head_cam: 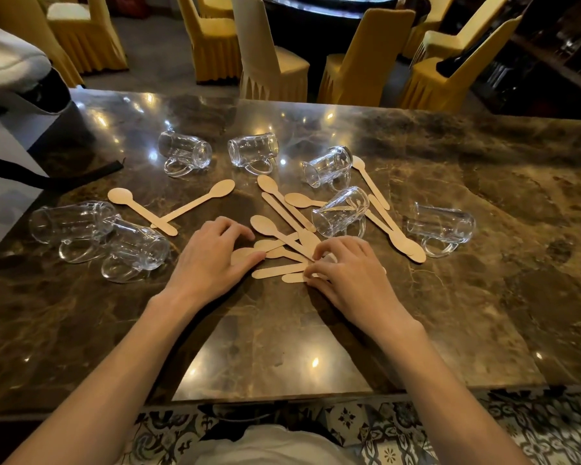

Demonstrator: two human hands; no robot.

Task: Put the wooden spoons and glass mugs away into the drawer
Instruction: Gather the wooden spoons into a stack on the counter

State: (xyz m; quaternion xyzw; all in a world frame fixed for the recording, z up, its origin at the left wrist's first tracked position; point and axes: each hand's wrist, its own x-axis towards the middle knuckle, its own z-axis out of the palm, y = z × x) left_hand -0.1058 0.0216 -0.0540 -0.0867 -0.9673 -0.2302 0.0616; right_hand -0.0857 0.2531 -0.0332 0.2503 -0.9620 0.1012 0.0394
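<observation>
Your left hand [212, 260] rests loose on spoons [265, 226], right hand [346, 273] pinches handles; likely light, stiff, slick: gather by handles.

- table [483, 297]: seven mugs on their sides, spoons flat among them
- left mug pair [81, 223]: at left edge, touching
- far mug pair [185, 151]: nearer the far edge, left of centre, apart
- centre mug pair [341, 211]: right of centre, one behind the other; nearer one lies on spoons
- right mug [441, 226]: further right, alone
- crossed spoons [141, 211]: between left mug pair and spoon pile [282, 229]
- left hand [212, 256], right hand [346, 273]: on the pile's near side
- chairs [269, 62]: behind far edge
</observation>
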